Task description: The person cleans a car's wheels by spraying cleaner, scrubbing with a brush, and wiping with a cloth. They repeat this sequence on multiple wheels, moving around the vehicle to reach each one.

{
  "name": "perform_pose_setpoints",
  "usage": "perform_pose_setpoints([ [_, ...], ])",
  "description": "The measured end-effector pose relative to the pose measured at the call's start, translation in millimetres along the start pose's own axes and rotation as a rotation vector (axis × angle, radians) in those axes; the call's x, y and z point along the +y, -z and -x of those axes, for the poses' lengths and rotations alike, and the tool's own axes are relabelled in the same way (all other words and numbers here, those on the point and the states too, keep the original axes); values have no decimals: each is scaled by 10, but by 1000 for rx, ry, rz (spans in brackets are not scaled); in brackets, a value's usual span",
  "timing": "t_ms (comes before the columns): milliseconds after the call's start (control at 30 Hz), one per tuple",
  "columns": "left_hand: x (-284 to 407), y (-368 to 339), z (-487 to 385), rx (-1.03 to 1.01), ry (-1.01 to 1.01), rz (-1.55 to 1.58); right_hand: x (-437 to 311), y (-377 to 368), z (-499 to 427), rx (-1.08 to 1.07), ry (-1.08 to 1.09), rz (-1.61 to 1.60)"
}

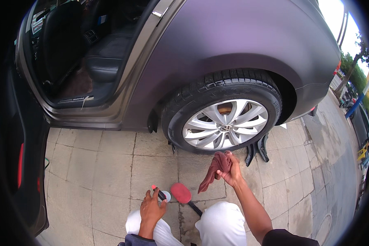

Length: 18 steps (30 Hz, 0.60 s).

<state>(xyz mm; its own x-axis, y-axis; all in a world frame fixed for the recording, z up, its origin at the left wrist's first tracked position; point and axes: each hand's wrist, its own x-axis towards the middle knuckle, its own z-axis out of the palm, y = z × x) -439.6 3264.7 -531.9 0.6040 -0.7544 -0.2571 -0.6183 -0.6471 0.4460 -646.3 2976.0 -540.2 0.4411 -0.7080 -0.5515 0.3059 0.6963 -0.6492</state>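
Note:
My right hand [232, 172] grips a bunched maroon cloth [219, 164] just in front of the bottom of the rear tyre [175, 132]. One end of the cloth hangs down to the left. The alloy wheel [227, 127] has silver spokes and a Volkswagen badge at its centre. Lower left, my left hand [152, 207] has a slim black object [160, 193] with an orange-red tip between thumb and forefinger. Its exact kind is unclear. Behind it shows a small pale round object [167, 196], partly covered. A red oval pad [181, 193] with a black handle [195, 209] lies between my hands.
An open rear door [6, 123] stands at the left, exposing the car's dark seat [106, 64]. The purple-grey rear fender [233, 33] rises over the wheel. Curved black plastic pieces [262, 149] lie on the paving [110, 172] beside the tyre. My white-clad knees [223, 223] are below.

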Motion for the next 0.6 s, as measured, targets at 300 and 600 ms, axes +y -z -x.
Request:
perform_pose_setpoints([
  [300,47,-31,2,-3,-30,6,-890,-1202,-562,-119,402,1026],
  [600,75,-2,-32,13,42,78,53,132,-828,180,1060,1332],
])
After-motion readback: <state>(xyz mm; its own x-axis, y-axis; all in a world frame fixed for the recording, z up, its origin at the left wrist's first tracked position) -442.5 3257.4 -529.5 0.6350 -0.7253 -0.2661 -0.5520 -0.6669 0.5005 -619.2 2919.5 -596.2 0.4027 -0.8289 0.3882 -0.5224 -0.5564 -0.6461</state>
